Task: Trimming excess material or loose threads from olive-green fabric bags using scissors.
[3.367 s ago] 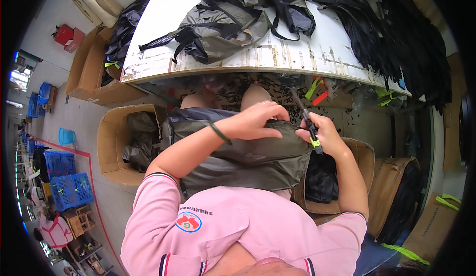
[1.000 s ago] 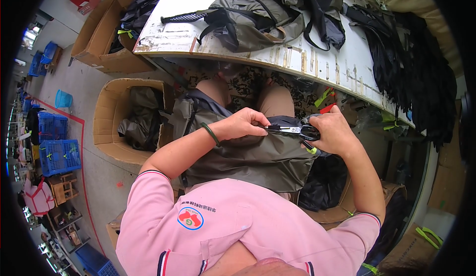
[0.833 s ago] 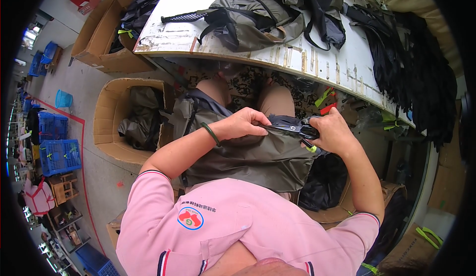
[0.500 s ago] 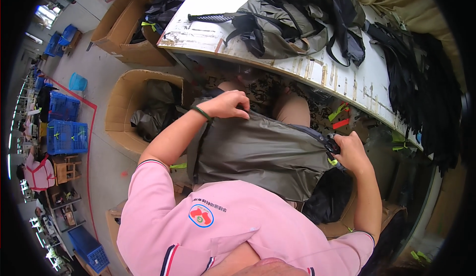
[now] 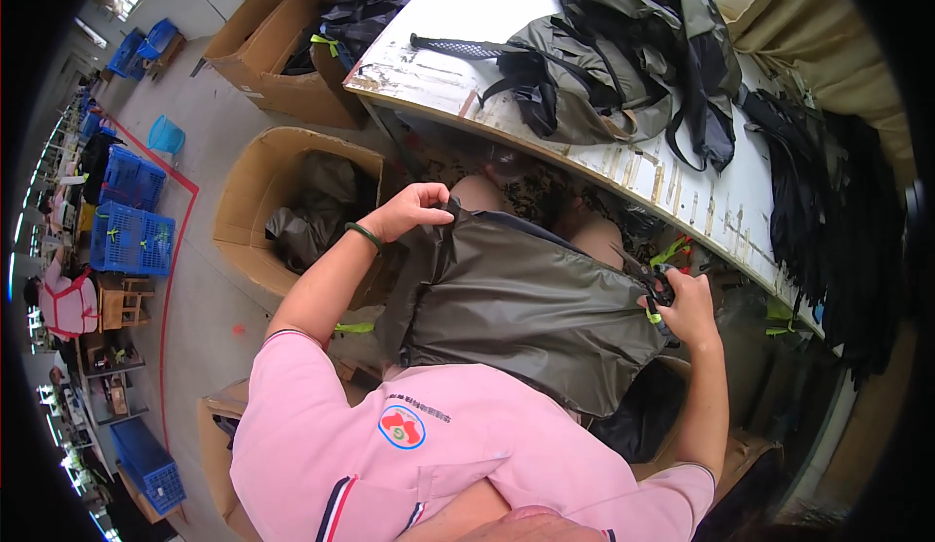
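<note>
Your shirt: pink, nearest the view; its chest bears an oval badge, blue-rimmed with a red shape, beside a short row of dark printed characters.
Olive fabric: draped over your lap, long axis running left to right across you, right end angled slightly toward your body.
Right hand: closed round the scissors at the cloth's right edge, blades pointing away from you and leftward.
Left hand: thumb and fingers pinching the cloth's far left corner.
Open carton: beyond your left forearm, dark cloth inside.
White table: past your knees, strapped bags heaped on it.
</note>
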The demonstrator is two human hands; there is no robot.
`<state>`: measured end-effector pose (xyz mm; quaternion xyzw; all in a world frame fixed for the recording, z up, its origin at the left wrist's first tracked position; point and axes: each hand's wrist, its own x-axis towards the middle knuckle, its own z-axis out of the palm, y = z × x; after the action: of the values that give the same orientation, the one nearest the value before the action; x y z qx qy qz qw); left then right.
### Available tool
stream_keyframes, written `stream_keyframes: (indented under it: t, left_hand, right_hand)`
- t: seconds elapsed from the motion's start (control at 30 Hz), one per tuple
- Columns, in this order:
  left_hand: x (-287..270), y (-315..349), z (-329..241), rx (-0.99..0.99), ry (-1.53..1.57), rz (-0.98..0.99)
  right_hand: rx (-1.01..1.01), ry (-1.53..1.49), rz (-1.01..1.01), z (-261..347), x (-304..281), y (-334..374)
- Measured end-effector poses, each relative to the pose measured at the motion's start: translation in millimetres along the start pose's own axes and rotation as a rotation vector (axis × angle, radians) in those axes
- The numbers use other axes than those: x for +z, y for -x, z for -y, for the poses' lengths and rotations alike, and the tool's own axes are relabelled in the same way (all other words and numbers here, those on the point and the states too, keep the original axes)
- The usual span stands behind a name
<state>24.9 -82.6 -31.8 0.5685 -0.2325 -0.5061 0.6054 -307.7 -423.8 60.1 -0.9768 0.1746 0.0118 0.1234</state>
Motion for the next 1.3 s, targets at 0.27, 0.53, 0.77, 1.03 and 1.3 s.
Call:
stream_keyframes:
  t: [0.27,0.53,0.77,1.03,1.3]
  left_hand:
    - [26,36,-8,0.088,0.065,-0.047]
    - [27,45,-6,0.098,0.059,-0.096]
    - [32,49,-10,0.091,0.029,-0.125]
    - [38,54,-17,0.084,0.005,-0.111]
    - [2,88,-46,0.229,-0.116,-0.334]
  right_hand:
    - [-0.377,-0.181,-0.035,117,31,-76]
    - [-0.469,-0.182,0.031,154,30,-102]
    - [-0.482,-0.107,0.047,163,29,-108]
    - [-0.476,-0.049,0.071,161,30,-105]
    - [-0.25,-0.259,-0.071,140,21,-113]
